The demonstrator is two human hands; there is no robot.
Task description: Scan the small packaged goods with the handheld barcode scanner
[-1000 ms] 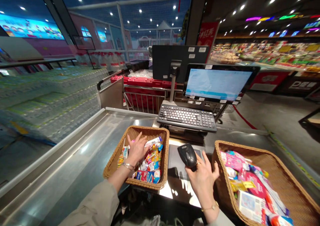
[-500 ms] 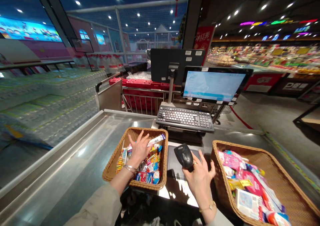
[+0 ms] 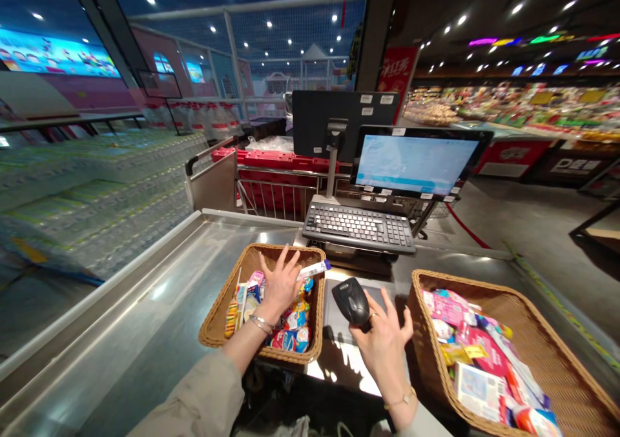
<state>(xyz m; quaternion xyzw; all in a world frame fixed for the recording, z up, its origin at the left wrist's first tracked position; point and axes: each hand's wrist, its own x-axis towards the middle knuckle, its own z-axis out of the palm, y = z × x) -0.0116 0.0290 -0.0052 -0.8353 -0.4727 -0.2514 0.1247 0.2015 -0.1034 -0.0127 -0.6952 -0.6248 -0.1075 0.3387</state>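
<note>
My left hand [image 3: 281, 287] is over the left wicker basket [image 3: 212, 335], its outer fingers spread. It pinches a slim white and purple packet [image 3: 314, 268] that sticks out to the right across the basket rim; the grip itself is hidden beneath the hand. Under it lie small colourful packets [image 3: 295, 324] in the basket. In my right hand [image 3: 385, 343] is a black barcode scanner [image 3: 351, 301], gripped from behind with some fingers raised. The scanner head is tilted toward the left basket, a short distance from the packet.
A second wicker basket [image 3: 557, 321] with mixed goods stands at right. Behind the hands are a keyboard [image 3: 358, 224] and a lit monitor [image 3: 414, 162]. The metal counter [image 3: 159, 308] extends left, edged by a raised rim. A shopping cart [image 3: 278, 195] stands beyond.
My left hand has moved right and slightly up with the slim packet, which now reaches past the basket rim. My right hand has shifted slightly left with the scanner.
</note>
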